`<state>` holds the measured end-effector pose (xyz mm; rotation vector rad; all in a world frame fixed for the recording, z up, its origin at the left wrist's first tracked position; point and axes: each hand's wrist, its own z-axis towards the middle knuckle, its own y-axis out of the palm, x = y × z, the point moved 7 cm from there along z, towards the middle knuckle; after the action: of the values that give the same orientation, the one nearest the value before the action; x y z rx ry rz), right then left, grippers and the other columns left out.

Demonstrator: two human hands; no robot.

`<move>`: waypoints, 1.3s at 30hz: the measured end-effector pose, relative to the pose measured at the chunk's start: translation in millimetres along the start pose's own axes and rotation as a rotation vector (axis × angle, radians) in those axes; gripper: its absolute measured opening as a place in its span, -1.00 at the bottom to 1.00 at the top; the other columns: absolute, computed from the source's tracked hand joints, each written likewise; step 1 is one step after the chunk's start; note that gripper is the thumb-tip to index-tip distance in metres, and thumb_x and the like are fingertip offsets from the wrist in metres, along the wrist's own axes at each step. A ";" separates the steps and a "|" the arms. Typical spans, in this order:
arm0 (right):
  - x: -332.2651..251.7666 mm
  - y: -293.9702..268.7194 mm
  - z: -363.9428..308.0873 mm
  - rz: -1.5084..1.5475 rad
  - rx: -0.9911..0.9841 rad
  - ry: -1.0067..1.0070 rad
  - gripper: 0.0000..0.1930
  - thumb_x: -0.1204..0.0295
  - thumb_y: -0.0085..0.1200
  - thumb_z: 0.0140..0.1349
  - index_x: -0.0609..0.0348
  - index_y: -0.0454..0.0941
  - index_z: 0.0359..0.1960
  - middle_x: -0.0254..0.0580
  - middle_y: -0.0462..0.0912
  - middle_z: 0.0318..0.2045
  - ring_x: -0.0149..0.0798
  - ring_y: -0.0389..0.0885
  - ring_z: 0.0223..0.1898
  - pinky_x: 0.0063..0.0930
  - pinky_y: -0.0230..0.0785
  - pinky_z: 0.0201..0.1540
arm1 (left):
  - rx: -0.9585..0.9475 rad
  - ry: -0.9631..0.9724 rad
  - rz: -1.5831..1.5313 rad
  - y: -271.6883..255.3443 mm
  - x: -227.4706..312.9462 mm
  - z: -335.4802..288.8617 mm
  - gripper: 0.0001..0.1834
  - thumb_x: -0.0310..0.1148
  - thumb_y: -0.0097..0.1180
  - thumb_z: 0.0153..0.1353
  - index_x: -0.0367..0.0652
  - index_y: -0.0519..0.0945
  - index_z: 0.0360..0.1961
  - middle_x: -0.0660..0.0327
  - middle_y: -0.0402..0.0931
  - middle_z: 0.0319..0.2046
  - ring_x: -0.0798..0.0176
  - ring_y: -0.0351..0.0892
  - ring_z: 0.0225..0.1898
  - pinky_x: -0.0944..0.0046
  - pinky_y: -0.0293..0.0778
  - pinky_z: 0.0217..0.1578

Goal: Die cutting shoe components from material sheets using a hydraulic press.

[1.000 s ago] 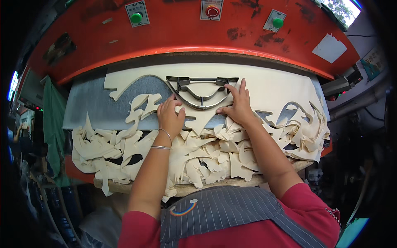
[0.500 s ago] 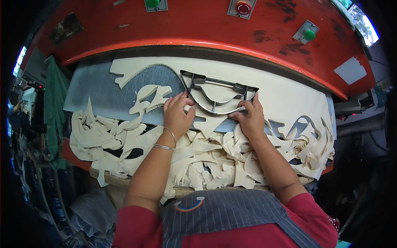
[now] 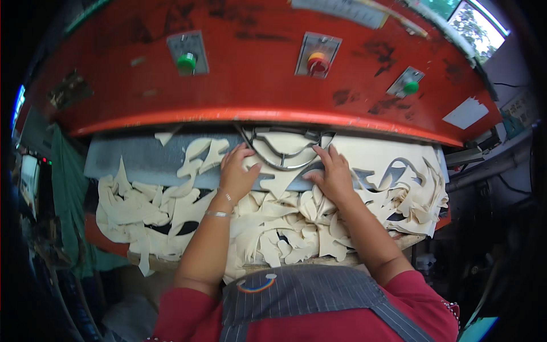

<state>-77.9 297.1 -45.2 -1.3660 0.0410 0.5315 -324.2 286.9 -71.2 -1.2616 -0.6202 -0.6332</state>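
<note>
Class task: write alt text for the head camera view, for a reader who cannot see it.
Seen from above, a person's left hand and right hand rest beside a curved metal cutting die on a cream sheet, under the red head of a press. Cream offcut scraps are heaped along the near edge, above the person's striped apron.

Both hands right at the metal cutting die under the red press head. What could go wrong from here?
1. Left hand and right hand rest at the metal cutting die, partly under the red press head: likely crush hazard.
2. The die's thin metal edges could cut fingertips.
3. The cream offcuts piled in front might snag a wrist or nudge the sheet.
</note>
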 end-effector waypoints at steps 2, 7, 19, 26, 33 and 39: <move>18.0 -32.7 -2.1 0.232 0.186 0.047 -0.35 0.18 0.27 0.02 0.08 0.34 0.16 0.24 0.27 0.17 0.14 0.30 0.16 -0.12 0.14 0.21 | 0.110 0.013 -0.088 -30.0 2.8 11.5 -0.77 -0.34 0.18 0.09 -0.16 0.54 -0.22 0.00 0.43 0.07 0.05 0.34 0.17 0.10 0.18 0.18; 48.2 -181.8 29.2 0.476 1.031 0.009 -0.45 0.15 -0.18 0.38 0.25 0.15 0.26 0.18 0.06 0.32 0.04 -0.02 0.37 -0.19 -0.18 0.35 | 0.720 0.360 -0.060 -157.2 82.1 16.5 -0.88 -0.48 -0.01 0.26 -0.25 0.52 -0.41 0.20 0.43 -0.40 0.21 0.37 -0.36 0.21 0.36 -0.24; -2.7 -67.2 -79.1 0.328 -0.059 0.203 -0.55 0.37 0.17 0.04 0.23 0.42 -0.01 0.05 0.47 -0.04 0.05 0.40 0.02 -0.15 0.23 0.09 | -0.456 -0.088 -0.211 -77.1 105.3 -98.5 -0.84 -0.24 0.26 0.00 -0.08 0.61 -0.52 0.16 0.48 -0.52 0.10 0.52 -0.37 0.22 0.47 -0.32; -102.8 -67.2 -159.4 0.174 -0.510 -0.123 -0.44 0.32 0.35 -0.22 0.16 0.45 -0.10 -0.11 0.48 -0.21 -0.08 0.46 -0.12 -0.26 0.34 -0.09 | -0.543 0.142 0.303 -21.8 147.2 -189.4 -0.45 -0.24 0.32 -0.13 -0.16 0.53 -0.05 0.05 0.44 -0.25 0.00 0.41 -0.17 0.07 0.35 -0.12; -93.2 -60.4 -150.4 0.164 -0.455 -0.017 -0.56 0.41 0.38 -0.30 0.14 0.48 -0.31 -0.07 0.49 -0.32 0.01 0.48 -0.18 -0.18 0.38 -0.14 | -0.492 0.036 0.431 -14.4 144.5 -182.4 -0.56 -0.29 0.31 -0.11 -0.11 0.59 -0.13 0.07 0.40 -0.19 0.01 0.38 -0.09 0.09 0.34 -0.08; -93.1 -56.0 -151.9 0.141 -0.495 -0.058 -0.56 0.40 0.38 -0.30 0.14 0.47 -0.32 -0.06 0.48 -0.33 0.00 0.48 -0.19 -0.19 0.38 -0.16 | -0.524 -0.021 0.376 -18.2 144.3 -180.8 -0.59 -0.26 0.29 -0.06 -0.11 0.59 -0.13 0.00 0.41 -0.13 -0.03 0.38 -0.02 0.07 0.34 -0.03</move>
<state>-96.8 117.8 3.2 -1.8379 -0.0460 0.7309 -225.7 93.6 11.0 -1.8209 -0.2204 -0.4785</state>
